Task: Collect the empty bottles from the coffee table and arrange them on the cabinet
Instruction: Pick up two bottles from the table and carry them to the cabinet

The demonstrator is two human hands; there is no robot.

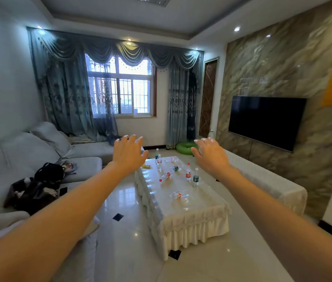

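A home living room: a grey sofa [39, 159] left of the left hand [128, 153], a wall-mounted television [266, 121] right of the right hand [211, 155], and a curtained window [120, 88] beyond both.

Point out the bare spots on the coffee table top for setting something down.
The cream-clothed coffee table is bare at its near end, in front of the lying clear bottle. Another bare strip runs along the left edge beside the lying red-labelled bottle. The far half is crowded.

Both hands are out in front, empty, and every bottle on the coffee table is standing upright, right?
Not quite. The head view shows both hands, left hand and right hand, empty, but several bottles lie on their sides on the coffee table, such as the red-capped bottle.
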